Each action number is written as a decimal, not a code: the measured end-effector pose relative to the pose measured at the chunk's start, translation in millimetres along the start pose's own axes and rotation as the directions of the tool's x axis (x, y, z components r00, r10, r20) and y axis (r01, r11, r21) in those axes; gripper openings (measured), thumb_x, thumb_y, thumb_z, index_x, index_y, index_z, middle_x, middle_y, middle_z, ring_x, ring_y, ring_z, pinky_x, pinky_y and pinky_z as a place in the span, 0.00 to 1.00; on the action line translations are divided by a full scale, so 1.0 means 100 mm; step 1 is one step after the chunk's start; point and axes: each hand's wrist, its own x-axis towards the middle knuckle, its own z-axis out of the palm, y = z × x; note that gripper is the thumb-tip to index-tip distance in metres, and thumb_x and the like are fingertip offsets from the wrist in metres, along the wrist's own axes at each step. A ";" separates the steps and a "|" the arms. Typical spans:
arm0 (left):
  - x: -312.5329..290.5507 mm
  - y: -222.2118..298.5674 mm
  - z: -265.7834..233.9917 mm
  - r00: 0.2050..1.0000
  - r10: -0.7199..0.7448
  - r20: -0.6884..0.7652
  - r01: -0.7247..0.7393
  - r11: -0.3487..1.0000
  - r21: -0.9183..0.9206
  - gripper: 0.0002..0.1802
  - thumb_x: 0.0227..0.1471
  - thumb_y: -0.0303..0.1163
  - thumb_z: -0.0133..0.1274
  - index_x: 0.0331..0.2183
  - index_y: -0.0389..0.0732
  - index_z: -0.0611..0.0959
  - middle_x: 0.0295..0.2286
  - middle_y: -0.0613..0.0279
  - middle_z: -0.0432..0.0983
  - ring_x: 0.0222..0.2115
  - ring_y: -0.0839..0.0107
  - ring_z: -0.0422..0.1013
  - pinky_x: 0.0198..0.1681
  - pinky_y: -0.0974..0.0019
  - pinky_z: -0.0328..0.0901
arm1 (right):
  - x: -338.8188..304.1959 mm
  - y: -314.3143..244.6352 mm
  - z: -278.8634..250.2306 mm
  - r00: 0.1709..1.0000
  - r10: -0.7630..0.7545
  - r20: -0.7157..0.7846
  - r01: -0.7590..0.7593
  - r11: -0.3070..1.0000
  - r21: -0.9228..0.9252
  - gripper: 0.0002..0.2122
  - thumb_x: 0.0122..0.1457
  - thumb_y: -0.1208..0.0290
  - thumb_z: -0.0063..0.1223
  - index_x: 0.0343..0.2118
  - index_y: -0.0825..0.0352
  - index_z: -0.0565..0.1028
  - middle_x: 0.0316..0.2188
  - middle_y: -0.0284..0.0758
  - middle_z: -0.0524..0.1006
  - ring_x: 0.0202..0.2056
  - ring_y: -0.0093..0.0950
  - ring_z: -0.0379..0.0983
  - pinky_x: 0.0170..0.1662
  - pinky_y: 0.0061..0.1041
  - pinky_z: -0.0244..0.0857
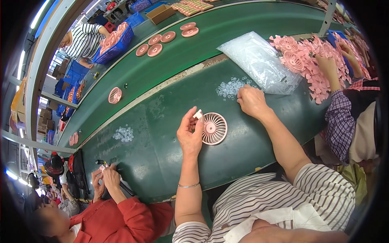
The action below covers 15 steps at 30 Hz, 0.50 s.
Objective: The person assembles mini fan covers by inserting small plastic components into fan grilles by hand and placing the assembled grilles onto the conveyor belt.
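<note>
A round pink fan grille (214, 128) is lying flat on the green table (162, 162), its ribbed face turned up toward the camera; being a disc, it is showing no long axis, and its spokes are running out evenly from a small hub. It is sitting just to the right of the left hand (189, 133), touching that hand's fingertips. The left hand is standing on edge with thumb and forefinger pinching a small white piece (198, 114) right above the grille's upper left rim. The right hand (252, 101) is resting palm down up and to the right of the grille, fingers curled loosely onto a scatter of small clear rings (230, 86); whether it is gripping one, I cannot tell. Just beyond that hand a crumpled clear plastic bag (259, 60) is lying, long axis slanting down to the right. Farther right, a heap of pink fan parts (308, 65) is being handled by another person's hand (327, 65). Far up from both hands, a brown cardboard box (161, 13) and blue crates (117, 44) are standing beyond the belt.
</note>
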 end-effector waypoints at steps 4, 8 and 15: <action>-0.01 -0.02 -0.03 0.998 0.029 0.064 -0.032 0.998 0.048 0.17 0.47 0.22 0.53 0.43 0.34 0.74 0.29 0.64 0.74 0.28 0.81 0.69 0.31 0.78 0.66 | 0.00 0.02 0.05 0.999 0.039 -0.028 -0.041 0.997 -0.060 0.01 0.44 0.76 0.52 0.21 0.66 0.72 0.27 0.41 0.72 0.30 0.42 0.71 0.34 0.39 0.64; -0.01 -0.01 -0.01 0.997 0.060 0.043 -0.058 0.998 -0.040 0.14 0.48 0.22 0.53 0.40 0.33 0.73 0.29 0.64 0.73 0.26 0.82 0.69 0.31 0.79 0.66 | 0.02 0.03 0.11 0.997 0.040 -0.069 -0.047 0.995 -0.092 0.01 0.45 0.76 0.52 0.22 0.66 0.72 0.27 0.40 0.72 0.30 0.42 0.71 0.34 0.39 0.64; -0.02 -0.04 0.03 0.997 0.049 0.053 -0.045 0.996 -0.073 0.11 0.47 0.22 0.54 0.36 0.33 0.72 0.27 0.64 0.73 0.26 0.82 0.69 0.30 0.79 0.65 | -0.03 -0.13 0.12 0.938 -0.129 -0.322 0.224 0.935 0.277 0.04 0.47 0.75 0.53 0.27 0.66 0.73 0.27 0.41 0.72 0.27 0.40 0.71 0.29 0.35 0.64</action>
